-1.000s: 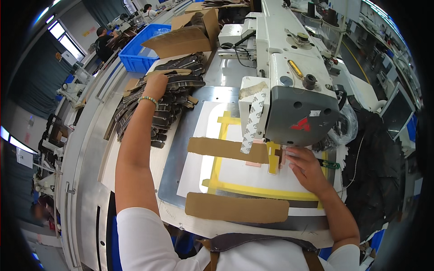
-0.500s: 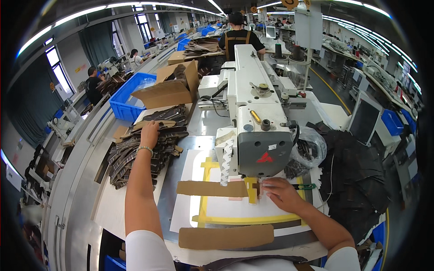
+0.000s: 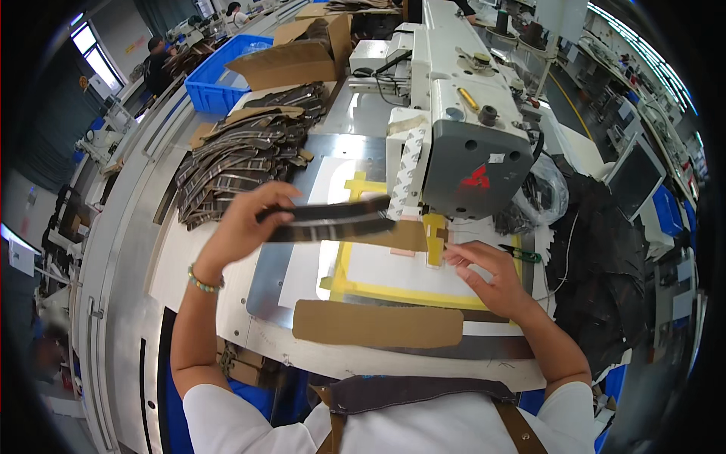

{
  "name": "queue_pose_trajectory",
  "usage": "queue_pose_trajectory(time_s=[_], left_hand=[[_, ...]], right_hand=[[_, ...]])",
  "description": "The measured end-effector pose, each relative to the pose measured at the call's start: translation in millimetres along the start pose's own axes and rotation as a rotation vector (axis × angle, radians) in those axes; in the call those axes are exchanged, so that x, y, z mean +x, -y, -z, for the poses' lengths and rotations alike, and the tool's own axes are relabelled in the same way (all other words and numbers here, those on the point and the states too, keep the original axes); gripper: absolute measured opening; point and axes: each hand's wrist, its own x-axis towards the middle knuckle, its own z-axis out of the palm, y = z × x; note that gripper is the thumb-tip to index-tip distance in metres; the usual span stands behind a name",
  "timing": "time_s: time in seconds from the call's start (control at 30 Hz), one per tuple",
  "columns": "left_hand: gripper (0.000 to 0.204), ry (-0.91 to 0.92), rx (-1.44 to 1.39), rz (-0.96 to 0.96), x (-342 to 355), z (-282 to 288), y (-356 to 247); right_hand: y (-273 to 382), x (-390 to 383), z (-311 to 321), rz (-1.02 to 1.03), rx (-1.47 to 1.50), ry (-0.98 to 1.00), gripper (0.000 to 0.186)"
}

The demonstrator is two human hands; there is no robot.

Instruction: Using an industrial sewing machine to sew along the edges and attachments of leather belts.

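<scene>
Pinched between the fingers of my left hand (image 3: 249, 221) is a dark fabric strip (image 3: 333, 221) with pale lines, held over the sewing plate and blurred by motion. It partly covers a brown cardboard-like strip (image 3: 412, 236), whose right end meets a yellow tab (image 3: 435, 240) beneath the sewing machine head (image 3: 478, 170). Just right of that tab, my right hand (image 3: 491, 276) has its fingers apart and nothing visible in them. A second brown strip (image 3: 378, 324) lies flat at the near edge. The pile of dark strips (image 3: 242, 163) rests left of the plate.
Yellow tape (image 3: 401, 295) frames the white work sheet. A green-handled tool (image 3: 525, 256) lies right of my right hand. Dark pieces (image 3: 601, 265) are heaped at the right. Behind the pile stand an open cardboard box (image 3: 302, 64) and a blue crate (image 3: 215, 87).
My left hand has come from the pile toward the machine, bringing a dark strip. My right hand stays beside the yellow tab. The whole view has tilted down.
</scene>
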Motion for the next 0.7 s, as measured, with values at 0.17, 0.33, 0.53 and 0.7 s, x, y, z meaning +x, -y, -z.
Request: queue_pose_trajectory(time_s=[0.17,0.33,0.53,0.7], left_hand=[[0.031,0.362,-0.122,-0.073,-33.5,-66.2,-36.6],[0.021,0.435,-0.214,-0.031,-45.6,-113.7,-46.6],[0.016,0.409,-0.181,-0.122,-49.2,-118.5,-42.4],[0.016,0.369,-0.163,-0.137,-48.9,-126.9,-46.4]], right_hand=[[44.9,4.4,-37.3,-0.192,0.166,0.177,0.062],[39.8,-14.7,-57.1,-0.418,0.249,0.214,0.026],[48.1,-31.2,-44.3,-0.209,0.058,0.215,0.028],[56.7,-24.2,-34.9,-0.305,0.065,0.243,0.033]])
